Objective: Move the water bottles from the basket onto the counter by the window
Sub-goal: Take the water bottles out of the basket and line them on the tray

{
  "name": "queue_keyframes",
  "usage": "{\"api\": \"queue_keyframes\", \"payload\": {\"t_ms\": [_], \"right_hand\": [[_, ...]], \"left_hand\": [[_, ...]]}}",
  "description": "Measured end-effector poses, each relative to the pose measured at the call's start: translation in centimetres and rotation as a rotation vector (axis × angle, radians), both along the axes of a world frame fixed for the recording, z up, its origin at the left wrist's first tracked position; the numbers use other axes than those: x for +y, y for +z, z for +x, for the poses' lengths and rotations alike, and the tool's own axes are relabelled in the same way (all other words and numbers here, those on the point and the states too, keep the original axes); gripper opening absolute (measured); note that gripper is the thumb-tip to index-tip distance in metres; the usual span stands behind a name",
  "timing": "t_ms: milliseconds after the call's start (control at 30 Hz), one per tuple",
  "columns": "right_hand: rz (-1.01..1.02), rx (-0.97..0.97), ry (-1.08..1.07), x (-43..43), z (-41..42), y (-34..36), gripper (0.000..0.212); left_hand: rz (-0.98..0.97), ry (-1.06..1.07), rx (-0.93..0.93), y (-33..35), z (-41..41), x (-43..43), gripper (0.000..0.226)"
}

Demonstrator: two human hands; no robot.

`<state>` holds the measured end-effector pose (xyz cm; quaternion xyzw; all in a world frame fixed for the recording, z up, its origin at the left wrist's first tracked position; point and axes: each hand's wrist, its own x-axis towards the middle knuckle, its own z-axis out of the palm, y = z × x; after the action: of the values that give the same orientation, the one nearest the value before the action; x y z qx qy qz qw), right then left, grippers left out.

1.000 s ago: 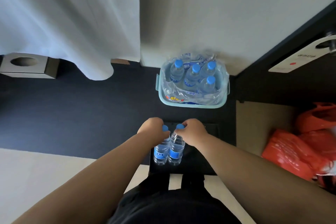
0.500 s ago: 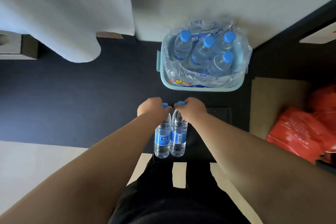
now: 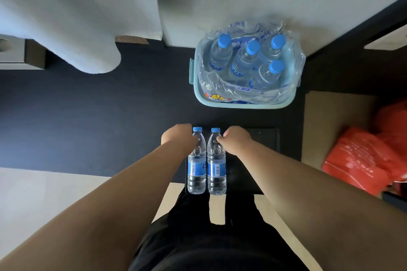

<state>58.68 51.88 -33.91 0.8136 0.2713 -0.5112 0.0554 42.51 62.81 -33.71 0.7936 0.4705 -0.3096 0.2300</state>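
Two clear water bottles with blue caps and blue labels hang upright side by side in front of my body. My left hand grips the left bottle at its neck. My right hand grips the right bottle the same way. Both caps show above my fingers. Beyond them a pale teal basket stands on the dark surface against the white wall. It holds several more bottles inside torn clear plastic wrap.
A white curtain hangs at the upper left over the dark surface, with a grey tissue box beside it. A black box lies under my hands. Orange plastic bags and a brown panel are to the right.
My hands have slid from the caps down to the necks, so both caps now show. The bottles have come up nearer the camera, and the view has tilted so the basket looks closer.
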Motion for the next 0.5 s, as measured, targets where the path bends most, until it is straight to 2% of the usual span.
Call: {"api": "queue_keyframes", "payload": {"t_ms": [200, 333, 500], "right_hand": [[0.013, -0.005, 0.067, -1.2, 1.0, 2.3, 0.041], [0.112, -0.07, 0.107, -1.2, 2.4, 5.8, 0.033], [0.264, -0.143, 0.149, -0.5, 5.3, 11.4, 0.041]], "left_hand": [[0.033, -0.022, -0.015, 2.2, 0.1, 0.5, 0.019], [0.058, -0.01, -0.052, 5.1, 1.2, 1.0, 0.023], [0.135, -0.013, -0.15, 10.7, 4.2, 2.4, 0.027]]}}
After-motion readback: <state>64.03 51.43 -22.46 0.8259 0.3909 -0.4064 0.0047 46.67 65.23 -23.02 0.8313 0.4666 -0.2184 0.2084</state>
